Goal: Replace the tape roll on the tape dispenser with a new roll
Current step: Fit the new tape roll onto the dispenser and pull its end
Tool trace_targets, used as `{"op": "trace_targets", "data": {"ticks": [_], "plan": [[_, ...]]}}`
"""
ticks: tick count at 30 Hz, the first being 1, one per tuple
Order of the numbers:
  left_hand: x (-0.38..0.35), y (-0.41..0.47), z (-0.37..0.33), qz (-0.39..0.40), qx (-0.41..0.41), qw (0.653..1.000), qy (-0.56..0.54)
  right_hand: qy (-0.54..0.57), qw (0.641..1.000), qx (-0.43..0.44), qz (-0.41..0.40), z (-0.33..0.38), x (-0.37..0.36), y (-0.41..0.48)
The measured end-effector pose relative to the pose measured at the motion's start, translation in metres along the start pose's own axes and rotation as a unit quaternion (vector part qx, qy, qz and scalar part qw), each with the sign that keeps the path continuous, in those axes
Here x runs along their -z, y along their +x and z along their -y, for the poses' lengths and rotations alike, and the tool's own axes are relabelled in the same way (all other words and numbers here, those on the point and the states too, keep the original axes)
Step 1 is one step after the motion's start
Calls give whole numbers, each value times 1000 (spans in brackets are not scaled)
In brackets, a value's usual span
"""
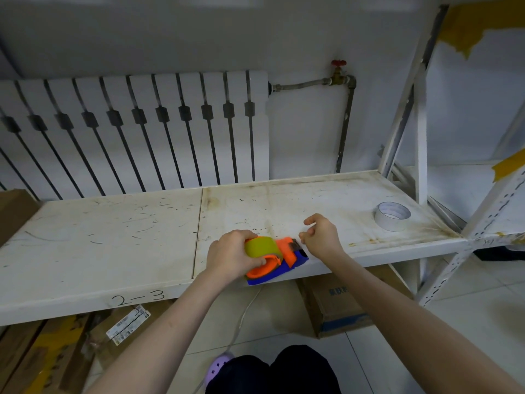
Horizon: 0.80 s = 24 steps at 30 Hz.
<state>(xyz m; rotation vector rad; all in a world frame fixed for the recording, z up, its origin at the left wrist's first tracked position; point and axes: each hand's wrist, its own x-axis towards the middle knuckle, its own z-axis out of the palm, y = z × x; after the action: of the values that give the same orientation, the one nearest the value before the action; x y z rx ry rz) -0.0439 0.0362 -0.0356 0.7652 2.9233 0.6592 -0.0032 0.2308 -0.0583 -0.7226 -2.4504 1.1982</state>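
Left hand (231, 255) grips roll (262, 247) seated in dispenser (279, 264) at shelf (113, 240) front edge. Right hand (321, 236) half-curled, empty, beside cutter. White roll (392, 216) lies apart, right. Which roll is new: unclear.

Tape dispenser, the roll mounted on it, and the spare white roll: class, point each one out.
Tape dispenser (287, 253): head view, on its orange body.
Yellow-green roll (260, 247): head view, on its outer curved face.
White roll (393, 220): head view, on its outer side wall.
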Motion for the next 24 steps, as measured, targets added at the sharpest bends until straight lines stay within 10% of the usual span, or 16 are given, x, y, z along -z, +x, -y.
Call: {"op": "trace_targets", "data": {"ticks": [24], "plan": [[-3,9,-12,18,28,999,-21,-106,915,388,-35,80,17,-57]]}}
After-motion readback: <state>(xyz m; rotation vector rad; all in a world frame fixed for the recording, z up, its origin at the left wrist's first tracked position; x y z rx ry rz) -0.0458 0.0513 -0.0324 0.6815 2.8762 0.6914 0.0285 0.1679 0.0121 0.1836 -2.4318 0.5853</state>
